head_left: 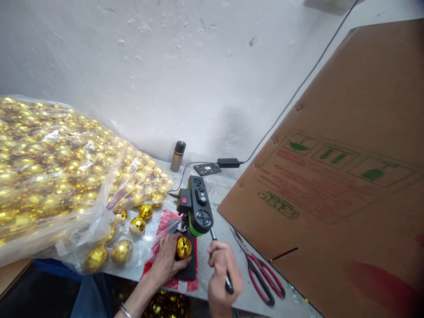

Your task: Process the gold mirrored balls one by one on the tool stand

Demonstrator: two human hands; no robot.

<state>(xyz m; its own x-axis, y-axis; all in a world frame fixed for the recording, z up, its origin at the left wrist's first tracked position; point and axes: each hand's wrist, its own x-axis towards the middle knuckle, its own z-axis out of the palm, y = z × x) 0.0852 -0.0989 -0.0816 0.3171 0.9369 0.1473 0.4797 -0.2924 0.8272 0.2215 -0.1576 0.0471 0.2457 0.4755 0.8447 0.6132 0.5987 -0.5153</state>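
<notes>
Centrally, head view: left hand [167, 260] low on the desk [240, 280], thumb and fingers partly spread round a faceted gold ball [183, 247] over a black base [188, 270]. Right hand [222, 269], fingers curled closed round a dark-handled rod [213, 234] beside the black device [199, 205]. Scissors [258, 269] lie between right hand and carton [324, 176], whose lower edge bounds the desk; narrow bare strip there. Bagged gold balls [56, 168] crowd the left side.
</notes>
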